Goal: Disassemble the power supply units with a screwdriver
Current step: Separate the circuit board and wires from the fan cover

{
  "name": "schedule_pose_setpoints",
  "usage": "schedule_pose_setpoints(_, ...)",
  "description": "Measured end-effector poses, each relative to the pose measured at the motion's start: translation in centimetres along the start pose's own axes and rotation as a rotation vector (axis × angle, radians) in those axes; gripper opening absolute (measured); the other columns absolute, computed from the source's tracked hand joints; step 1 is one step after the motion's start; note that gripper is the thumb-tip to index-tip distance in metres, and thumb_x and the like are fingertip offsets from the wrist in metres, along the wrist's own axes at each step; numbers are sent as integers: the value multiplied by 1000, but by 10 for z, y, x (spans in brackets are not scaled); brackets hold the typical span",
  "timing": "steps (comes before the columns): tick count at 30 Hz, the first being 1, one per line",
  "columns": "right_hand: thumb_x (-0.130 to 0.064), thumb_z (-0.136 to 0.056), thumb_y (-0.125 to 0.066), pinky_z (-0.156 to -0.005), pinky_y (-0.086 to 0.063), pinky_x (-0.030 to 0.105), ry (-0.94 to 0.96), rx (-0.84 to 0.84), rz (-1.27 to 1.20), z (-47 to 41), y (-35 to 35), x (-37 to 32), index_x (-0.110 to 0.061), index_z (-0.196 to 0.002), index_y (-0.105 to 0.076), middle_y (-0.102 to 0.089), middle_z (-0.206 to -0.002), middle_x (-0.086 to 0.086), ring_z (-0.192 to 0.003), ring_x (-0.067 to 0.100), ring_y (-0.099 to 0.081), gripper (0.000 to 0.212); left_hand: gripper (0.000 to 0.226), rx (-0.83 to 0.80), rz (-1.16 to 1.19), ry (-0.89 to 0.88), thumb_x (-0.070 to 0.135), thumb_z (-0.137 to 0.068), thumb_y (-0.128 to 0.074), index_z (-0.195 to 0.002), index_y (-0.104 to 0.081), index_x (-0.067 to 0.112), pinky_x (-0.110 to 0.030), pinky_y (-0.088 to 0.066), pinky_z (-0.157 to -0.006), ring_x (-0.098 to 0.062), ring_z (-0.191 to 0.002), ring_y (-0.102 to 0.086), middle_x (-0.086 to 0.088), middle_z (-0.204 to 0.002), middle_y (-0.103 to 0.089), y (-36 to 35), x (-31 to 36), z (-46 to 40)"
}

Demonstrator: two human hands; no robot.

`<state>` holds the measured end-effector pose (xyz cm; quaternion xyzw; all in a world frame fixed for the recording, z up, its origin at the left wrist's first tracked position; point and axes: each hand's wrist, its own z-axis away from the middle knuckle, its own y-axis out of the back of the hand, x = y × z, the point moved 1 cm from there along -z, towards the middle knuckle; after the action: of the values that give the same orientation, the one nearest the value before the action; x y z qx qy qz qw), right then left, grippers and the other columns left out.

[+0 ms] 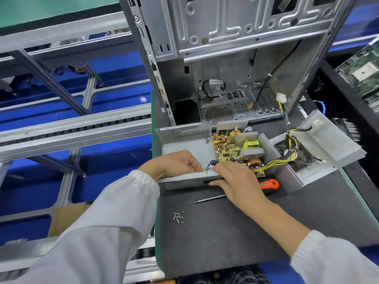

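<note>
- White sleeves [98, 232] fill the near edge of the head view, both forearms reaching out over a dark work mat [225, 232].
- Left hand [174, 162] has its fingers curled down inside the open power supply housing [188, 146], at the near wall; what the fingertips pinch, if anything, is hidden.
- Right hand [238, 181] lies over the same near wall, fingers fairly straight and pressing on the metal edge, with the thumb side next to a small blue-black part [213, 162] at the board's corner.
- Inside the housing, the yellow circuit board [231, 148] sits toward the right, with a copper coil [254, 162] at its near corner.
- A bundle of yellow and black wires [287, 148] runs from the board to the removed grey cover [328, 144], which lies just right of the housing.
- An orange-handled screwdriver [268, 184] lies on the mat, partly under the right hand, shaft pointing left.
- Loose screws [178, 217] lie in a small cluster on the mat, nearer the camera.
- An empty computer case [235, 58] stands upright behind the housing.
</note>
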<state>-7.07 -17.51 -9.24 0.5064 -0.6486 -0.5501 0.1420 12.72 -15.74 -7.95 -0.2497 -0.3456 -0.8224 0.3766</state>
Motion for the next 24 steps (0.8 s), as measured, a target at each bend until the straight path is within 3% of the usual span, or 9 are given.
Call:
schedule_pose_setpoints(6,-15,-67,-86,-59,-53,33,-18,-24,3,1,0,-4,-5,-93,-65,-64,-80,8,-71,26,-62,35,23,-22,-86,-8,-1,-90,-58,-102,-75,6,-16,-48,-70,0,-69,-58,4,-84,-71,2,6,1)
schedule_pose_setpoints(9,-20,-76,-79,-80,-48,32,2,-36,18,20,8,2,-4,-120,-60,-62,-99,9,-90,23,-57,51,17,-17,-135,-7,6,-91,-62,-98,-76,2,-16,-45,-62,0,-59,-55,3,-74,-68,4,8,7)
schedule_pose_setpoints(12,-23,-79,-76,-82,-39,28,-44,-58,86,50,25,15,-7,-135,-52,-62,-96,3,-86,18,-55,62,35,48,-243,-31,29,-92,-66,-92,-72,-5,-15,-30,-48,-3,-46,-38,8,-53,-52,16,21,14)
schedule_pose_setpoints(14,-23,-84,-72,-82,-39,27,-69,-41,91,65,38,23,-7,-132,-56,-64,-97,2,-86,18,-57,52,36,235,-372,-111,38,-90,-66,-94,-76,4,-14,-33,-49,0,-51,-46,9,-60,-62,22,42,15)
schedule_pose_setpoints(16,-30,-92,-60,-83,-40,27,-46,40,149,77,55,32,-7,-117,-66,-65,-99,4,-90,18,-54,34,38,440,-399,-200,44,-90,-64,-85,-76,9,-19,-32,-48,-1,-46,-40,7,-55,-55,18,68,15)
schedule_pose_setpoints(19,-40,-87,-58,-88,-43,34,-206,180,193,94,89,56,-3,-102,-66,-62,-100,12,-96,25,-54,41,40,507,-446,-304,58,-85,-62,-78,-72,20,-23,-32,-48,-3,-45,-41,10,-47,-45,-9,108,15)
schedule_pose_setpoints(20,-47,-84,-63,-89,-45,38,-267,160,217,98,99,66,-2,-102,-65,-62,-102,13,-98,28,-57,49,43,483,-497,-316,63,-82,-62,-81,-72,21,-24,-34,-51,-6,-53,-47,11,-51,-47,-21,119,12)
schedule_pose_setpoints(22,-61,-74,-61,-92,-46,41,-357,-48,246,104,113,86,-4,-107,-63,-63,-107,10,-102,31,-60,67,52,463,-628,-300,71,-77,-61,-90,-69,21,-28,-40,-59,-15,-72,-55,10,-66,-56,-46,135,2)
schedule_pose_setpoints(24,-72,-72,-50,-100,-36,33,-417,-245,258,102,118,97,-14,-115,-60,-62,-113,0,-109,23,-56,73,55,477,-735,-289,73,-75,-60,-93,-67,21,-31,-45,-64,-21,-89,-61,2,-84,-66,-69,145,-13)
